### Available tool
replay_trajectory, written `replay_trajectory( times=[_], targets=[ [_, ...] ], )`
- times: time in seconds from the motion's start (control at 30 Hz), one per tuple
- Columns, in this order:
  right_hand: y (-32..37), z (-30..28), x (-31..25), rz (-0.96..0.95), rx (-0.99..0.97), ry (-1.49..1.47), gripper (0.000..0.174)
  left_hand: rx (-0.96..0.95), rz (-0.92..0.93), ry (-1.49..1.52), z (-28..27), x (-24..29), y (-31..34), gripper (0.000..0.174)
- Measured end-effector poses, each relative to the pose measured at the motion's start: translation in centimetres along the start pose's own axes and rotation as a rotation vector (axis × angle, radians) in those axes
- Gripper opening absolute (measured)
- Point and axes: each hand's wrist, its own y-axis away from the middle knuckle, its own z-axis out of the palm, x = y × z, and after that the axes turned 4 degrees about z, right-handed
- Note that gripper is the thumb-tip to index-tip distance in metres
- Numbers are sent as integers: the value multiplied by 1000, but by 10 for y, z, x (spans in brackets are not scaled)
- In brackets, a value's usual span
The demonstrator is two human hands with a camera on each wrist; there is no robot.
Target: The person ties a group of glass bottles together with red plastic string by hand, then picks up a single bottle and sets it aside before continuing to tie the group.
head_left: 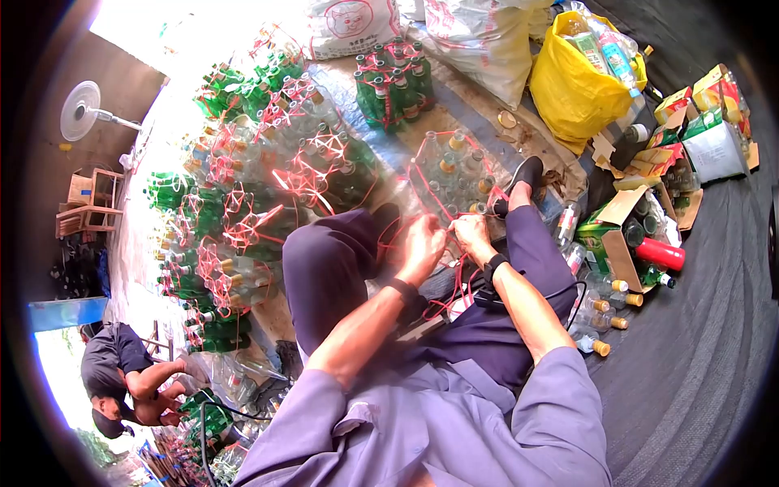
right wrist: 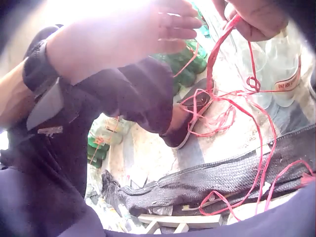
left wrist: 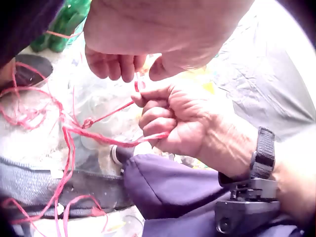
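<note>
In the head view my left hand (head_left: 423,247) and right hand (head_left: 472,233) meet in front of a bundle of clear bottles (head_left: 449,174) ringed with red string. The right hand (left wrist: 180,121) curls its fingers round the red string (left wrist: 106,138), and a strand leaves its fist. Just above it, my left hand (left wrist: 158,29) has bent fingers and thumb pinching a short stretch of the same string. A small knot (left wrist: 88,122) shows on one strand. Loose string loops hang down between my legs.
Many tied bundles of green and clear bottles (head_left: 251,195) stand to the left. A yellow bag (head_left: 576,85), white sacks (head_left: 479,40) and opened cartons (head_left: 621,227) lie ahead and right. Loose bottles (head_left: 604,304) lie by my right leg. Another person (head_left: 122,373) bends at far left.
</note>
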Motion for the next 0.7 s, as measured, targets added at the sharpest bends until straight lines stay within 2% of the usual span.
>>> replay_trajectory(
  times=[0.03, 0.07, 0.1, 0.13, 0.2, 0.23, 0.27, 0.33, 0.37, 0.5, 0.6, 0.7],
  targets=[
    [-14, 7, 22, -156, 7, 87, 24, 29, 107, -215, -7, 15, -4, 39],
    [-23, 11, 35, -312, 14, 174, 23, 41, 164, -261, -10, 22, -11, 46],
    [-26, 11, 37, -311, 13, 170, 23, 52, 220, -309, -11, 27, -18, 53],
    [-28, 12, 38, -248, -2, 190, 23, 51, 219, -315, -11, 31, -23, 53],
    [-22, 12, 32, -182, -19, 203, 23, 67, 358, -440, -8, 37, -32, 67],
    [-8, 6, 13, -54, -22, 38, 23, 62, 357, -446, -6, 37, -36, 67],
    [-1, 3, 1, 74, -25, -127, 24, -12, 344, -486, -4, 36, -41, 73],
    [-4, 6, 3, 119, -21, -111, 24, -133, 330, -574, -2, 36, -50, 82],
    [-4, 7, 5, 162, -18, -89, 24, -141, 328, -576, -1, 35, -52, 82],
    [-5, 14, 14, 87, -2, -99, 19, -166, 315, -659, 4, 37, -58, 82],
    [-8, 15, 19, 108, -12, -120, 19, -208, 264, -772, 3, 46, -54, 71],
    [1, 8, 4, 99, 7, -88, 19, -215, 273, -726, 4, 45, -56, 62]
  ],
)
